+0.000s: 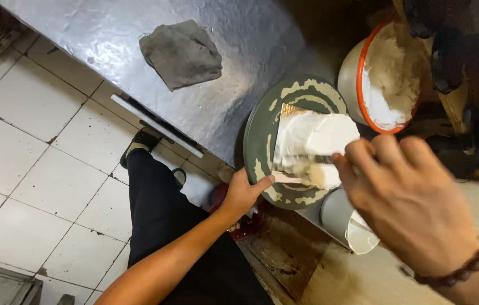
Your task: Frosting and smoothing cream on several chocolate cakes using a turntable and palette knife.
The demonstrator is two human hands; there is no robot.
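Note:
A white frosted square cake (318, 141) on a silver board sits on a dark green round turntable (262, 135) smeared with cream. My left hand (242, 195) grips the turntable's near rim. My right hand (406, 195), with a bead bracelet on the wrist, holds a flat metal spatula (298, 169) against the near side of the cake. The blade is smeared with cream.
A white bowl with an orange rim (363, 68), full of cream, stands behind the turntable. A grey cloth (181, 53) lies on the steel counter (239, 101). A white cup (349, 223) sits under the turntable's edge. White floor tiles (36, 158) and my dark trouser leg (160, 220) are to the left.

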